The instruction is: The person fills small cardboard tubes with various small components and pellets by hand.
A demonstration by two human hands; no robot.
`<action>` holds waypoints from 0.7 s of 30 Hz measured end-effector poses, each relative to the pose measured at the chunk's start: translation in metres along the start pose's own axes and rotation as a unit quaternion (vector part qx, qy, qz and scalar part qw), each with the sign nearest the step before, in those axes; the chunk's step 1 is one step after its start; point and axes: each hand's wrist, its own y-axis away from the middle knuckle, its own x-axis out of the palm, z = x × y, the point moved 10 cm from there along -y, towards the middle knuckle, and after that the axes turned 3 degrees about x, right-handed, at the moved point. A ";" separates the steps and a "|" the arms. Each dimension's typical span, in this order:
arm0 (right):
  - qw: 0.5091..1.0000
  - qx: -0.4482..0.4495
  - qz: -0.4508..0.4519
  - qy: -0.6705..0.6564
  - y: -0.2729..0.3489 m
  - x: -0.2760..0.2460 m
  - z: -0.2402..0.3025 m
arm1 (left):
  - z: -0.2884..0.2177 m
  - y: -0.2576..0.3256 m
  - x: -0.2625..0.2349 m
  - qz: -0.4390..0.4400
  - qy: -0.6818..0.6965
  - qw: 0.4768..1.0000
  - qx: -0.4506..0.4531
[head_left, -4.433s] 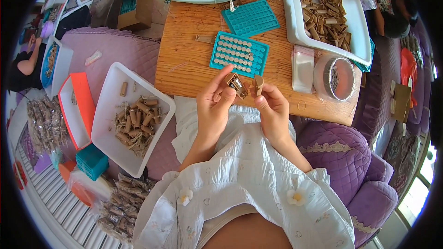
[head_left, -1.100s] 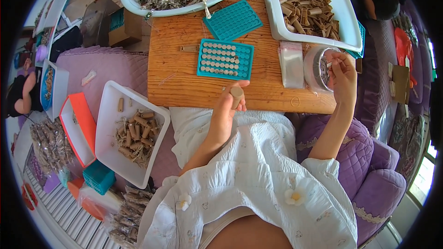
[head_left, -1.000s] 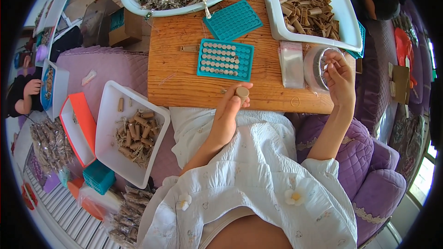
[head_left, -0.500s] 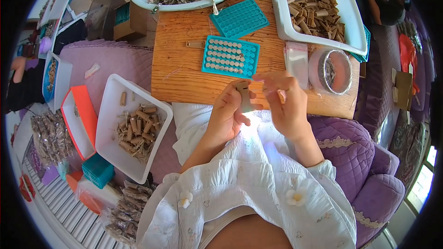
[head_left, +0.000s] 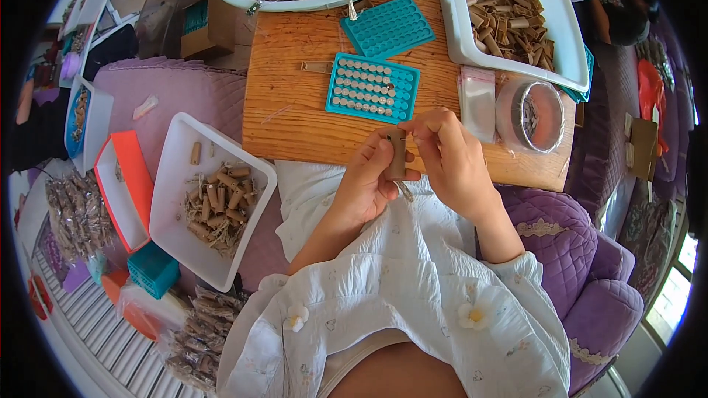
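A small brown cardboard tube (head_left: 397, 156) stands nearly upright in my left hand (head_left: 366, 177), its fingers and thumb wrapped round it. From the tube's lower end hangs a short pale strand (head_left: 405, 191). My right hand (head_left: 451, 166) is closed in a pinch beside the tube's top; whatever lies between the fingertips is too small to make out. Just beyond both hands, on the wooden table, lies a teal tray (head_left: 406, 107) with rows of small round silvery pieces (head_left: 361, 91) in its holes.
Another teal tray (head_left: 389, 27) lies farther back. A white bin of brown tubes (head_left: 451, 29), clear packets (head_left: 478, 103) and a round tub (head_left: 509, 114) stand on the right. At the back is a basin of tinsel-like strands (head_left: 254, 4). A white bin (head_left: 164, 199) with finished-looking tubes sits left.
The tube has turned more upright in my left hand, and a strand shows below it. My right hand's spread fingers have closed to a pinch by the tube's top.
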 end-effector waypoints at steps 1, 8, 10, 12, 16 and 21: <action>1.000 0.001 0.001 0.000 0.000 0.001 0.000 | -0.001 -0.001 -0.002 0.013 -0.017 1.000 0.001; 0.999 0.039 0.032 0.017 -0.002 0.015 -0.013 | -0.005 -0.005 -0.006 0.027 -0.022 0.999 0.018; 0.999 0.040 0.022 0.016 -0.003 0.015 -0.018 | 0.003 -0.005 -0.002 0.047 0.015 0.998 -0.041; 0.999 0.040 0.028 0.011 -0.005 0.018 -0.020 | 0.000 -0.007 -0.008 -0.003 0.021 1.000 -0.006; 0.997 0.049 0.053 0.014 -0.008 0.026 -0.028 | 0.007 -0.010 -0.020 -0.010 0.030 0.999 -0.012; 0.994 0.081 0.056 0.039 -0.006 0.031 -0.040 | 0.009 -0.008 -0.026 -0.024 -0.006 1.000 -0.012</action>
